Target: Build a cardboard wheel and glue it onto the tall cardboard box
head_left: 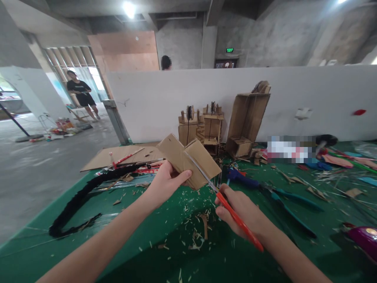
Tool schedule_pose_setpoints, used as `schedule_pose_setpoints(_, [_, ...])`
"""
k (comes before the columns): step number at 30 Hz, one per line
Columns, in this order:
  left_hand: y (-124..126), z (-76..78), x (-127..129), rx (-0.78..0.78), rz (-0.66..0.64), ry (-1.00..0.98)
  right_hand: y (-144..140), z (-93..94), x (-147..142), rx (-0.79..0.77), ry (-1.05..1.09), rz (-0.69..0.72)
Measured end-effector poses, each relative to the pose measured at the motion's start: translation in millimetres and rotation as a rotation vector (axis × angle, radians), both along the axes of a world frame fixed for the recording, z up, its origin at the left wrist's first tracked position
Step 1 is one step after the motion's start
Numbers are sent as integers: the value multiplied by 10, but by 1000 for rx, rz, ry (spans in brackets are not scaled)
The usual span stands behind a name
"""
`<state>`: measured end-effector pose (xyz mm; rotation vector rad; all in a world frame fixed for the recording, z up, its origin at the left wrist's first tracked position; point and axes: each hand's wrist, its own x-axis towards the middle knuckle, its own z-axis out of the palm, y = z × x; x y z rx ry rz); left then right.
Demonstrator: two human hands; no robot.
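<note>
A: Left hand (pixel 165 182) grips the folded cardboard (pixel 188 160) above the green table (pixel 44 243), its long side running up-left to down-right.

B: Right hand (pixel 241 210) is closed on the red-handled knife (pixel 226 204), blade pointing up-left across the cardboard's face.

A makeshift craft workshop in a bare industrial hall is shown: raw concrete walls and ceiling (pixel 265 27) are seen far off, and a white partition (pixel 294 98) is set along the far edge of a green-covered desk (pixel 165 263). Small cardboard models (pixel 206 129) are stood against that partition, cardboard scraps (pixel 197 232) are strewn across the near desk, and pliers (pixel 282 196) are laid to the right. Clutter is left on the grey floor (pixel 35 169) at the far left.
</note>
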<state>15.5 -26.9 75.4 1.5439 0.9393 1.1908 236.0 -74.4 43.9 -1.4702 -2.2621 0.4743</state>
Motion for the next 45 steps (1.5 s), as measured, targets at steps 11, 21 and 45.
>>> schedule_pose_setpoints(11, [-33, 24, 2, 58, -7, 15, -23, 36, 11, -25, 3, 54])
schedule_pose_setpoints(21, [-47, 60, 8, 54, -10, 54, -36, 41, -78, -14, -56, -65])
schedule_pose_setpoints(45, [-16, 12, -44, -63, -43, -246, -14, -10, -165, 102, -121, -128])
